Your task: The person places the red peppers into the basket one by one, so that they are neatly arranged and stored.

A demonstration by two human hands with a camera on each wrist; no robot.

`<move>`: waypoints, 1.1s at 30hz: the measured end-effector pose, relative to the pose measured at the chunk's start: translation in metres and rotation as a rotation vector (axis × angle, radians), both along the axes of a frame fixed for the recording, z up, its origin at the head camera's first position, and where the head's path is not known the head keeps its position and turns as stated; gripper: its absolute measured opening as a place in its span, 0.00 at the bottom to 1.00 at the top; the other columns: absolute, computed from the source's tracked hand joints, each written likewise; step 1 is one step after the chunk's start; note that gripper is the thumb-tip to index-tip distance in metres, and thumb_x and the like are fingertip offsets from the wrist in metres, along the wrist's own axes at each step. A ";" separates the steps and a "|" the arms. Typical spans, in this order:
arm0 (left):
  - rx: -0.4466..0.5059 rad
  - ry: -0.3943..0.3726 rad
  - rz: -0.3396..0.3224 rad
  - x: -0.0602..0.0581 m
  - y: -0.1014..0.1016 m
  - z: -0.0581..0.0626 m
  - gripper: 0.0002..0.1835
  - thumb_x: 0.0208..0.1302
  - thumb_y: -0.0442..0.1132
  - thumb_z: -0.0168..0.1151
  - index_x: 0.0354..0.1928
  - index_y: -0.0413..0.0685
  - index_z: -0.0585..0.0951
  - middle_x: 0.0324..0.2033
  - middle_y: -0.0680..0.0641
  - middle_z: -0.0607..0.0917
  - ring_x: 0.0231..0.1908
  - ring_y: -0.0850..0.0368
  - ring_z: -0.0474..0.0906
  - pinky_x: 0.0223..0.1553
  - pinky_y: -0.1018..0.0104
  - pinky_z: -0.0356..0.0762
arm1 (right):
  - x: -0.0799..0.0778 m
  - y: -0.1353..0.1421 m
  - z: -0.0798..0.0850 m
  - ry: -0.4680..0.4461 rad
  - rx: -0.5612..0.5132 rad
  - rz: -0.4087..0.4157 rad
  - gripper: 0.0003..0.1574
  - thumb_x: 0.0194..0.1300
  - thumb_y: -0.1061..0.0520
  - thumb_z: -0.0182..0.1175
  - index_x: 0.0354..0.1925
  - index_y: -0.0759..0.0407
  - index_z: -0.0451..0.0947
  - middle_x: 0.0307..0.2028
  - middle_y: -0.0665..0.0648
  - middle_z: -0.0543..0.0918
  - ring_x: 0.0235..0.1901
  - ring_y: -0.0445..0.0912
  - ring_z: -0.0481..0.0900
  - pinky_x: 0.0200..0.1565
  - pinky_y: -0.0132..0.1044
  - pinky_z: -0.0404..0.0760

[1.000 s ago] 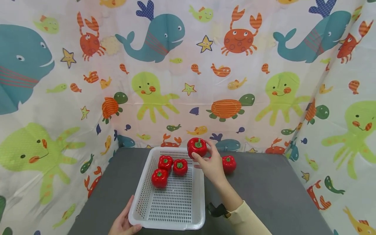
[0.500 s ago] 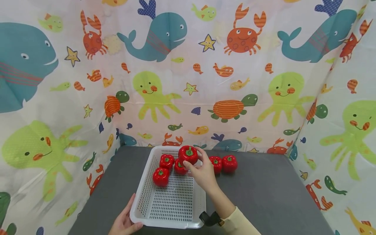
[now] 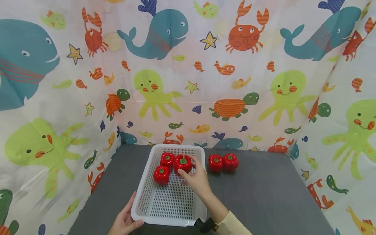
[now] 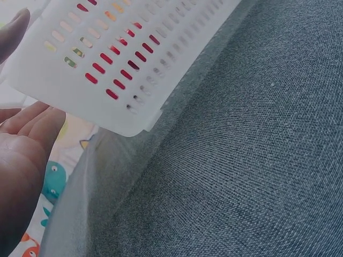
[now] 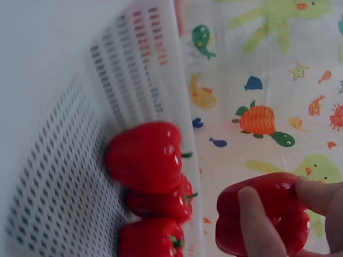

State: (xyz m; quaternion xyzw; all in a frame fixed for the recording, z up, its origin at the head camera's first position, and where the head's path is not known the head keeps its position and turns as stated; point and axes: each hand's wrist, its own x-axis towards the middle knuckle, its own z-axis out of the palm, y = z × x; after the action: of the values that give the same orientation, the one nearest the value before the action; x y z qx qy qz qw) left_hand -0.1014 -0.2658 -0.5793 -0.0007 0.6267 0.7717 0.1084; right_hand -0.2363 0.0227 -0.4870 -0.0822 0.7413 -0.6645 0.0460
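Observation:
A red bell pepper with a green stem (image 3: 181,164) is pinched between the thumb and fingers of my right hand (image 3: 199,182), over the far half of the white perforated basket (image 3: 192,223). Inside the basket, one red pepper (image 3: 167,159) lies behind another (image 3: 161,175). In the right wrist view a third pepper (image 5: 146,240) shows in the basket; from the head it is hidden by the held one. My left hand (image 3: 124,218) grips the basket's near left corner, thumb on the front, fingers along the left side.
Two more red peppers, a left one (image 3: 215,163) and a right one (image 3: 230,163), stand side by side on the dark grey tabletop (image 3: 261,192), right of the basket. A curtain printed with sea animals (image 3: 188,107) hangs behind and along both sides.
My right hand has carried its pepper left and down, from the basket's far right edge to beside the peppers inside. The left hand stays at the corner.

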 end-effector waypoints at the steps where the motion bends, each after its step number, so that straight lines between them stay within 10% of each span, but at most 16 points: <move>1: -0.011 0.011 -0.002 0.000 0.000 0.000 0.56 0.66 0.23 0.62 0.82 0.57 0.37 0.80 0.40 0.41 0.75 0.31 0.49 0.62 0.50 0.78 | 0.000 -0.001 -0.001 -0.007 0.002 0.002 0.47 0.63 0.49 0.72 0.74 0.45 0.61 0.68 0.68 0.70 0.35 0.54 0.90 0.31 0.45 0.91; 9: -0.015 0.037 -0.028 0.003 0.000 -0.003 0.57 0.65 0.23 0.63 0.81 0.58 0.36 0.80 0.40 0.40 0.75 0.39 0.53 0.63 0.51 0.77 | -0.004 -0.012 -0.015 -0.017 0.087 0.027 0.50 0.63 0.51 0.71 0.75 0.50 0.58 0.67 0.67 0.70 0.40 0.52 0.88 0.33 0.49 0.91; 16: -0.005 0.038 -0.025 0.008 0.002 -0.005 0.57 0.65 0.23 0.63 0.81 0.57 0.36 0.80 0.40 0.40 0.68 0.64 0.70 0.63 0.51 0.76 | -0.011 -0.019 -0.036 -0.007 0.313 0.054 0.47 0.63 0.50 0.71 0.73 0.57 0.61 0.63 0.66 0.76 0.41 0.52 0.86 0.30 0.41 0.90; 24: -0.017 -0.025 0.015 0.009 0.005 -0.002 0.56 0.66 0.25 0.63 0.81 0.57 0.36 0.80 0.41 0.41 0.75 0.32 0.50 0.62 0.50 0.78 | -0.018 -0.025 -0.049 -0.106 0.399 0.097 0.39 0.65 0.52 0.70 0.67 0.63 0.67 0.51 0.66 0.81 0.26 0.45 0.83 0.23 0.36 0.88; 33: 0.035 -0.059 0.034 0.008 0.007 -0.002 0.55 0.67 0.24 0.61 0.81 0.57 0.35 0.80 0.41 0.41 0.76 0.30 0.45 0.62 0.48 0.79 | -0.022 -0.030 -0.042 -0.072 0.612 0.086 0.25 0.63 0.45 0.71 0.45 0.62 0.78 0.28 0.56 0.81 0.21 0.46 0.79 0.23 0.33 0.84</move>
State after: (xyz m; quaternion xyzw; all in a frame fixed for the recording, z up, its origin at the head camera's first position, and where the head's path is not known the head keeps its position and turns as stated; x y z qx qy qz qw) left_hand -0.0931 -0.2585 -0.5808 -0.0325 0.6093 0.7841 0.1137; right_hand -0.2579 -0.0068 -0.5290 -0.0725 0.9008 -0.4102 0.1229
